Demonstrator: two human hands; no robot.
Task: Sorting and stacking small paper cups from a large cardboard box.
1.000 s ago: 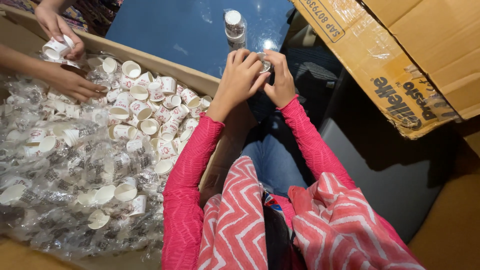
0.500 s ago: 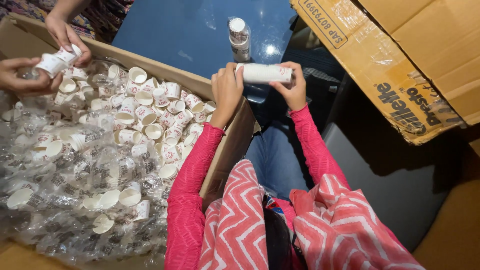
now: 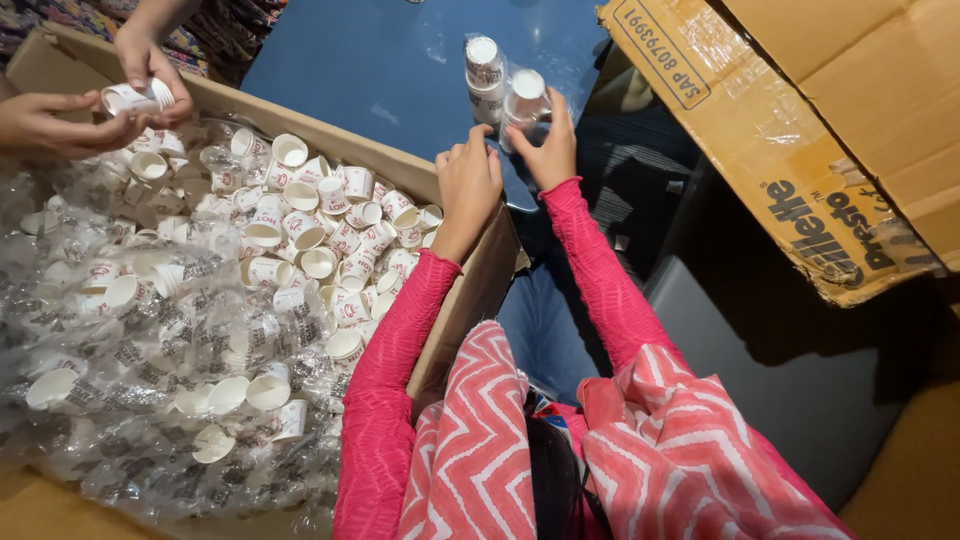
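A short stack of white paper cups (image 3: pixel 526 98) in clear wrap stands upright on the blue table (image 3: pixel 380 70). My right hand (image 3: pixel 549 152) grips its lower part. Just left of the stack's base is my left hand (image 3: pixel 468 183), fingers loosely extended and holding nothing. A second wrapped stack (image 3: pixel 485 62) stands right behind the first. Both my arms are in pink sleeves.
An open cardboard box (image 3: pixel 455 300) at my left holds several loose white cups (image 3: pixel 300 225) among crumpled clear plastic. Another person's two hands (image 3: pixel 95 100) at the top left hold a small cup stack. A large cardboard carton (image 3: pixel 800 130) fills the upper right.
The stack was held sideways between both my hands; now it stands upright on the blue table beside the other stack. My left hand has come off it.
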